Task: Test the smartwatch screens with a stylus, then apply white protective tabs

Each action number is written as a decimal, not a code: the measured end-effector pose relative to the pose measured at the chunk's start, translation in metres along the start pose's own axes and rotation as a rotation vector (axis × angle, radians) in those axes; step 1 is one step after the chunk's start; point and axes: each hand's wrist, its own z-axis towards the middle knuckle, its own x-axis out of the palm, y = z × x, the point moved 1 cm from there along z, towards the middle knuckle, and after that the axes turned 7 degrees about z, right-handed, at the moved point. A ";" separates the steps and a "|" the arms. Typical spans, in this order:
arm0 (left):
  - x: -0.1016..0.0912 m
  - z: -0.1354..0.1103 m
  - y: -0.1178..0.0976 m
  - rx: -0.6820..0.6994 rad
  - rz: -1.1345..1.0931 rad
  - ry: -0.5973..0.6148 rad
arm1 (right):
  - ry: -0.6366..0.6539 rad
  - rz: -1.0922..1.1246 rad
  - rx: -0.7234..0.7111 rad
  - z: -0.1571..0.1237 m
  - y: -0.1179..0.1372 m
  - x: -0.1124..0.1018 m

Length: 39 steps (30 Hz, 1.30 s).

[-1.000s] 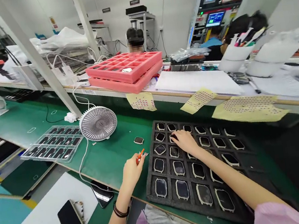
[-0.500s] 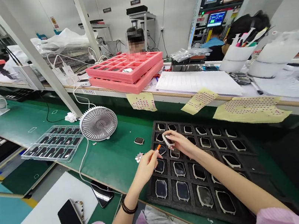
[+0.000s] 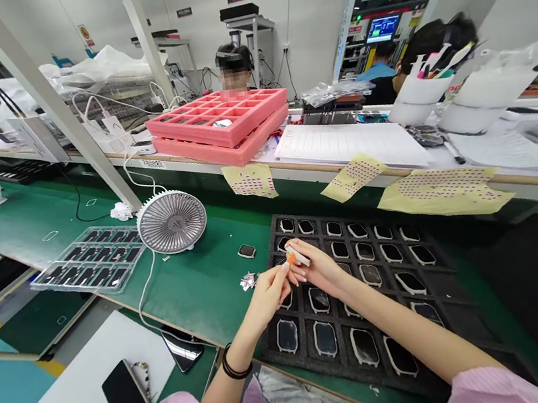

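My right hand (image 3: 320,269) grips a pale watch case (image 3: 299,254) by its edges, tilted above the black foam tray. My left hand (image 3: 268,290) pinches a small orange tool (image 3: 291,259), whose exact kind I cannot make out. Its tip is against or very close to the case. Below the hands, the foam tray (image 3: 344,345) holds several watch cases with dark faces in separate slots. Left of the tray, a single watch face (image 3: 247,251) lies on the green mat, with a small heap of shiny scraps (image 3: 249,281) near my left hand.
A white fan (image 3: 171,221) stands on the green bench beside a clear tray of black parts (image 3: 91,262). Pink foam trays (image 3: 221,134) and papers (image 3: 346,146) sit on the shelf. A phone (image 3: 125,398) lies at lower left. A person sits beyond the shelf.
My hands have come together: the orange tool has moved up and right to the watch case, and the case has turned in my right hand. The whole view has shifted slightly.
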 end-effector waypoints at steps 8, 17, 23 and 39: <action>0.000 0.000 -0.001 -0.042 -0.026 0.042 | -0.037 0.047 0.011 0.000 0.001 0.000; -0.001 0.000 0.000 0.017 -0.018 -0.008 | -0.027 0.040 0.003 0.000 0.002 0.004; -0.010 -0.001 -0.004 -0.027 0.057 0.018 | -0.083 -0.123 -0.084 -0.002 0.001 0.004; -0.007 -0.003 -0.006 0.085 0.017 0.037 | -0.041 -0.098 -0.073 -0.009 -0.002 0.011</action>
